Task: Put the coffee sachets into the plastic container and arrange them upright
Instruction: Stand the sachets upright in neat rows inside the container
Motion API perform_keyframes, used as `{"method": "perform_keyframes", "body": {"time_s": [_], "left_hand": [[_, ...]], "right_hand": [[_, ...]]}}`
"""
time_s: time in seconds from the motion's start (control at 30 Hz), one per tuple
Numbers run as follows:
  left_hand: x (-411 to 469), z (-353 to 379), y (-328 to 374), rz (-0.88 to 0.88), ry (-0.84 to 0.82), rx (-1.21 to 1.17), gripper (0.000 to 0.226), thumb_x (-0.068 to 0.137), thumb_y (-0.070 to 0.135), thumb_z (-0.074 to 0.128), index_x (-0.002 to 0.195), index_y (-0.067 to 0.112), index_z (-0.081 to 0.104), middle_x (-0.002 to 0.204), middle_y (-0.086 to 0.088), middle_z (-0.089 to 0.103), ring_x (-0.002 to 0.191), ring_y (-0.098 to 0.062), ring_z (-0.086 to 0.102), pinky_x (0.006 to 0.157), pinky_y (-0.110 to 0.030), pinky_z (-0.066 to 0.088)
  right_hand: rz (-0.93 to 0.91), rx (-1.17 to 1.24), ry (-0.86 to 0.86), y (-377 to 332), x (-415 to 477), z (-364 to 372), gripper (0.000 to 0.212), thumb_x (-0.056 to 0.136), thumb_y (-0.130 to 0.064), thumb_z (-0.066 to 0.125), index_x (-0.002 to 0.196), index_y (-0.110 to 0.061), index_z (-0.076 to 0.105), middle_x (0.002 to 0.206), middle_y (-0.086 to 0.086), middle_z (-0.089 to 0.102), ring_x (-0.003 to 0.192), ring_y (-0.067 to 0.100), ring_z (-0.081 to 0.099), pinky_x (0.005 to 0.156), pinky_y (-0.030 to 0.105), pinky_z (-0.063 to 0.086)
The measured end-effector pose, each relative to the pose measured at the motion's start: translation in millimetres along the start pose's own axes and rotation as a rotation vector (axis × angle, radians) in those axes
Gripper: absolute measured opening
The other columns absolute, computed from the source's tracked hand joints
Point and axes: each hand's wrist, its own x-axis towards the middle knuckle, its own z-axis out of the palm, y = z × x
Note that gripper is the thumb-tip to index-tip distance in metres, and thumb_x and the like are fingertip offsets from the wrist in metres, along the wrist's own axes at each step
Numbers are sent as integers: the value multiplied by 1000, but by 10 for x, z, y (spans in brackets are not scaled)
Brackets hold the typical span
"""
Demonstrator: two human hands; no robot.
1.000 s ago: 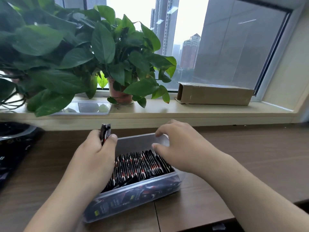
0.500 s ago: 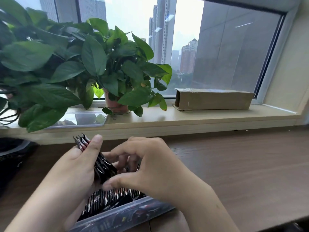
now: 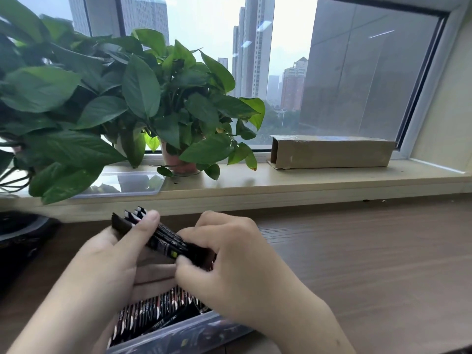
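Since a second ago the right hand [image 3: 237,267] has left the far wall of the plastic container [image 3: 184,333] and come up to meet the left hand [image 3: 109,259], and the few sachets the left hand held then are now a thicker bundle of sachets [image 3: 163,238] lifted above the container. The left hand grips the bundle's upper part, its thumb [image 3: 143,231] laid across the dark wrappers and its fingers curled behind them. The right hand's fingers are curled round the lower end, pinching it. The bundle lies tilted, its upper end towards the far left and its lower end towards the right. Below both hands the container stands at the near edge of the desk [image 3: 370,264], left of the middle, with only its near wall and part of its inside showing. A row of standing sachets [image 3: 153,310] fills what can be seen of it, on edge and leaning a little. A dark object [image 3: 20,233], too blurred to name, lies at the desk's left edge. Beyond the far edge runs the windowsill [image 3: 306,182], carrying a potted plant [image 3: 163,98] towards its left, a clear lid [image 3: 132,183] lying flat just in front of the pot, and a long cardboard box [image 3: 332,154] towards its right.
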Motion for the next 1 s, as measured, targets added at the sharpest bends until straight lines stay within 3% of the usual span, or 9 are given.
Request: {"method": "perform_keyframes", "body": {"time_s": [0.13, 0.3, 0.5, 0.73, 0.87, 1.0], "left_hand": [[29, -51, -53, 15, 49, -37, 30, 78, 29, 68, 103, 14, 63, 81, -23, 76, 59, -37, 74, 46, -34, 59], [25, 11, -90, 27, 34, -28, 23, 75, 26, 68, 85, 7, 61, 72, -23, 74, 55, -35, 73, 47, -32, 59], [11, 77, -100, -13, 22, 4, 20, 79, 25, 68, 85, 10, 55, 64, -13, 72, 43, -22, 66, 41, -29, 55], [-13, -2, -20, -7, -22, 2, 30, 72, 23, 69, 92, 4, 58, 76, -24, 75, 58, -35, 74, 47, -33, 59], [13, -83, 9, -17, -42, 22, 28, 74, 21, 68, 93, 2, 59, 79, -25, 75, 62, -36, 75, 51, -34, 60], [16, -119, 43, -10, -36, -3, 26, 76, 20, 67, 94, 3, 58, 79, -24, 75, 62, -34, 75, 50, -30, 60]], "right_hand": [[27, 4, -68, 67, -44, -73, 16, 88, -24, 58, 92, -20, 73, 81, -3, 55, 71, 14, 53, 64, 31, 47], [28, -32, -102, 104, -66, -46, 16, 90, -25, 55, 91, -19, 70, 84, -5, 52, 69, 12, 50, 63, 31, 47], [-18, -74, -74, 43, -56, 55, 21, 92, -30, 57, 82, -13, 64, 85, -5, 51, 70, 14, 48, 69, 37, 47], [-9, 15, -63, 88, -47, -31, 11, 92, -31, 60, 88, -25, 68, 86, -10, 55, 76, 9, 55, 69, 36, 50], [36, 115, -141, 132, -29, -58, 23, 95, -39, 60, 98, -22, 74, 84, -6, 61, 85, 11, 60, 77, 35, 49], [65, 143, -78, 167, -11, -52, 22, 89, -40, 68, 108, -34, 74, 84, -10, 67, 86, 11, 63, 77, 27, 50]]}}
